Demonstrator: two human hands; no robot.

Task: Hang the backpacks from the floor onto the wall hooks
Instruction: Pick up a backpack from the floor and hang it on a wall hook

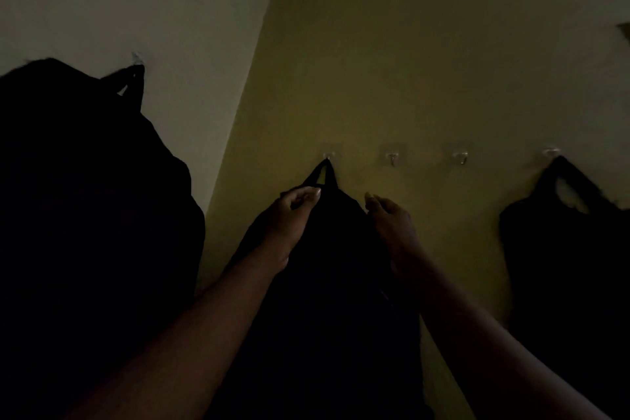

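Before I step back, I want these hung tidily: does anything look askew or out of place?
Nothing stands out. The middle backpack hangs straight by its loop from its hook, left hand and right hand beside its top. Dimness hides finer detail.

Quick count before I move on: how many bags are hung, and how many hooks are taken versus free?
Bags: 3, the left bag, middle bag and right bag.
Taken hooks: 3.
Free hooks: 2.
Total: 8, that is 3 bags and 5 hooks.
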